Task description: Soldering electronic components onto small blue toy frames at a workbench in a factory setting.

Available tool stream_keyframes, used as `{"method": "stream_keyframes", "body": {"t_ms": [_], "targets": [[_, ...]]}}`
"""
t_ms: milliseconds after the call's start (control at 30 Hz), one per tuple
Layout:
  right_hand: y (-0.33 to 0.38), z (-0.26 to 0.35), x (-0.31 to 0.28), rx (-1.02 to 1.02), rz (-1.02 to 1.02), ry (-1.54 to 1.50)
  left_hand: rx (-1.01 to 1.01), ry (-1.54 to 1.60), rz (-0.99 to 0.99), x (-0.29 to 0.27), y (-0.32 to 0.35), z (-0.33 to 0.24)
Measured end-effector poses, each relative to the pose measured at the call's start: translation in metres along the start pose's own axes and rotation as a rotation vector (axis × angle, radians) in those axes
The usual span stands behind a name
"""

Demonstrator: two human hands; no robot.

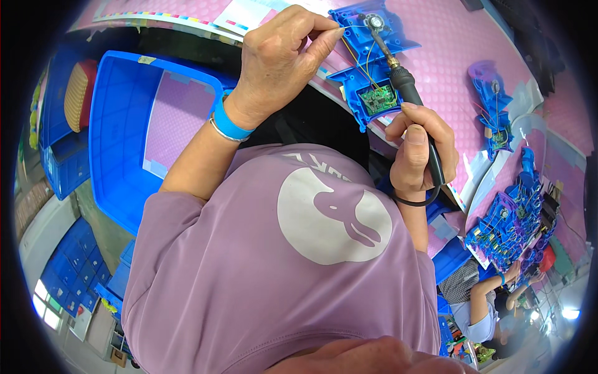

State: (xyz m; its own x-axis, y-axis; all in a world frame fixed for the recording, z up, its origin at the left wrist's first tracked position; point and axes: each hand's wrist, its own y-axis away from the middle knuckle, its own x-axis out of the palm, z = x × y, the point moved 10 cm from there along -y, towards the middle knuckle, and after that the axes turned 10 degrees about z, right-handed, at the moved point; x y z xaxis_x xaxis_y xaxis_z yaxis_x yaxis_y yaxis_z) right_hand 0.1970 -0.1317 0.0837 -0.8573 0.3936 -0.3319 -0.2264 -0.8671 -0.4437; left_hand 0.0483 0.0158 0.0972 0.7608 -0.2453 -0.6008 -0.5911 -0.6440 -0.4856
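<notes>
Overhead, looking down past a lilac shirt, two bare hands work on a blue plastic housing point(367, 59) lying open on a pink dimpled counter point(448, 43). Inside the housing sit a small green circuit board point(379, 98), a round silver part point(375, 22) near its top end, and thin yellow wires point(358, 62) running between them.

A left hand point(280, 59), with a blue wristband point(229, 123), has thumb and forefinger pinched together on a fine strand point(349, 27), probably solder or wire, reaching toward the round part. A right hand point(420, 153) is closed in a pen grip around a black-handled soldering iron point(408, 87), whose metal tip rests at that same round part.

Judging from this, the hot tip sits close to the plastic wall and the wires; a small slip could scorch either one, or burn the nearby left fingertips.

At left stands a large blue plastic crate point(118, 143), holding only a pink sheet point(177, 118) on its floor. Farther right lie more blue housings point(507, 224) in a heap, and one alone point(492, 106).
</notes>
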Motion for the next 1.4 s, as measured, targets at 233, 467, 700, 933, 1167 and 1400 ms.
{"method": "stream_keyframes", "body": {"t_ms": [233,467,700,933,1167,1400], "targets": [[-0.001,-0.001,0.001,0.016,-0.01,-0.019,-0.004,0.025,-0.006,0.001,0.0,0.002],[0.001,-0.001,-0.004,-0.067,-0.021,-0.088,-0.008,0.0,-0.012,-0.001,0.0,0.004],[-0.005,-0.004,-0.003,-0.019,-0.007,-0.178,-0.029,-0.038,-0.035,-0.006,0.003,0.012],[-0.012,-0.013,0.007,0.095,0.026,-0.176,-0.038,-0.03,-0.027,-0.005,0.004,0.013],[-0.013,-0.016,0.009,0.116,0.051,-0.195,-0.014,-0.043,-0.015,-0.004,0.002,0.011],[-0.013,-0.016,0.01,0.125,0.052,-0.186,-0.017,-0.015,0.014,0.002,0.0,0.014]]}}
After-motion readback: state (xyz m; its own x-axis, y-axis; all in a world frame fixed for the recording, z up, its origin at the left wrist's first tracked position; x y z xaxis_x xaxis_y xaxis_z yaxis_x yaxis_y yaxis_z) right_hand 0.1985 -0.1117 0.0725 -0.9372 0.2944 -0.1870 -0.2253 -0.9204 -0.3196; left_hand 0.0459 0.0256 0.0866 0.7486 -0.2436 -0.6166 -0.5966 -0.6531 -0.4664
